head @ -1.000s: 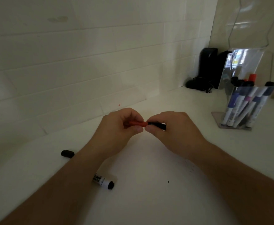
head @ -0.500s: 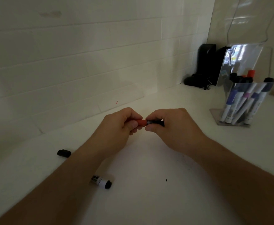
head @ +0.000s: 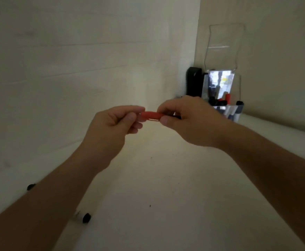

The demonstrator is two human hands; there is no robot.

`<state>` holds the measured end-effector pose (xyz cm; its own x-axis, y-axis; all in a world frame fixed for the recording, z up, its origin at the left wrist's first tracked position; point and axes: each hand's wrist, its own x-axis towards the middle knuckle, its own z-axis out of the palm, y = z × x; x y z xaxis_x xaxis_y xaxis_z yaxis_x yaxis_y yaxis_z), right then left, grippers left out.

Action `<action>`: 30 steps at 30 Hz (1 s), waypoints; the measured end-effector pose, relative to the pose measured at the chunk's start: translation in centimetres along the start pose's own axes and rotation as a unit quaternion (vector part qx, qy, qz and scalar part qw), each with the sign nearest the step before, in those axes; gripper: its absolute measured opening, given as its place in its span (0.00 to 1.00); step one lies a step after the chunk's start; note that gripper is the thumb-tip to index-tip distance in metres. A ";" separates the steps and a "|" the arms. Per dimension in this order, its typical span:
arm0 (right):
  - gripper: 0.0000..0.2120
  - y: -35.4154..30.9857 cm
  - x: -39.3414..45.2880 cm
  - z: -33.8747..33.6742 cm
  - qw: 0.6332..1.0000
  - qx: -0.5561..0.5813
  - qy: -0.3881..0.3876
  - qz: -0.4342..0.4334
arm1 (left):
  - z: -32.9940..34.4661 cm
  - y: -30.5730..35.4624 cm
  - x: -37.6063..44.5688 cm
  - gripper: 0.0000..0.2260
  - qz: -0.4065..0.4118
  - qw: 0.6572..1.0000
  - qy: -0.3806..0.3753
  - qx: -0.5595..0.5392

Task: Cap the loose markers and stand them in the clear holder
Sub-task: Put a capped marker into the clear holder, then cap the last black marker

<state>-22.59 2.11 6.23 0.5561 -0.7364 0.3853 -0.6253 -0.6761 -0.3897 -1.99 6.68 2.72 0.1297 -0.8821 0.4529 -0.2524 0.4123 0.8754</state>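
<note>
My left hand and my right hand are raised above the white counter, close together. Between them is a red marker cap, lying level. My left fingertips pinch its left end; my right thumb and fingers grip its right end and the marker, whose body is hidden in that hand apart from a dark bit. The clear holder stands behind my right hand, partly hidden, with several capped markers upright in it. A loose white marker with a black end shows by my left forearm.
A small black cap lies on the counter at the left, near the wall. A black device and a clear acrylic stand fill the far corner. White walls close off the left and the back.
Both hands have risen and moved right, towards the holder, still joined on the marker. More of the red cap shows between the fingers. The view has tilted.
</note>
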 end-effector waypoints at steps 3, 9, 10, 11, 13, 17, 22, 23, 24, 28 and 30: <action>0.06 1.8 -1.5 -5.6 0.989 0.031 0.144 0.017 | 2.8 1.5 1.0 0.16 0.002 0.999 -0.032 -0.024; 0.10 8.0 -1.8 -10.3 0.943 0.082 0.303 0.111 | 10.7 1.9 1.0 0.17 0.057 0.971 -0.140 0.186; 0.11 9.1 -1.9 -10.1 0.946 0.057 0.293 0.127 | 12.1 1.6 1.3 0.21 0.093 0.951 -0.155 0.252; 0.13 10.0 -2.1 -9.8 0.950 0.040 0.278 0.138 | 13.3 1.4 1.6 0.25 0.125 0.927 -0.166 0.312; 0.20 11.0 -2.5 -9.1 0.959 0.020 0.243 0.147 | 15.1 1.3 2.1 0.31 0.155 0.894 -0.169 0.386; 0.29 12.3 -3.3 -8.0 0.976 -0.103 0.148 0.124 | 16.1 0.8 2.4 0.32 0.164 0.864 -0.158 0.450; 0.18 12.4 -3.4 -7.6 0.971 -0.162 0.084 0.153 | 15.2 0.2 2.5 0.34 0.147 0.857 -0.206 0.448; 0.19 12.3 -3.3 -7.6 0.971 -0.159 0.072 0.162 | 14.7 0.2 2.5 0.33 0.149 0.861 -0.206 0.440; 0.19 12.2 -3.4 -7.6 0.971 -0.157 0.060 0.169 | 14.0 0.1 2.6 0.32 0.146 0.867 -0.202 0.432; 0.18 11.4 -3.5 -7.6 0.966 -0.193 0.087 0.149 | 9.4 -0.7 2.7 0.24 0.127 0.892 -0.183 0.393; 0.16 10.7 -3.0 -7.1 0.952 -0.225 0.184 0.098 | 5.9 -0.8 2.9 0.18 0.132 0.896 -0.161 0.392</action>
<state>-34.86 -2.79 6.86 0.2267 -0.7338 0.6404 -0.9148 -0.3862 -0.1186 -7.07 2.49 2.36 -0.2845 -0.8499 0.4436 -0.8464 0.4399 0.3001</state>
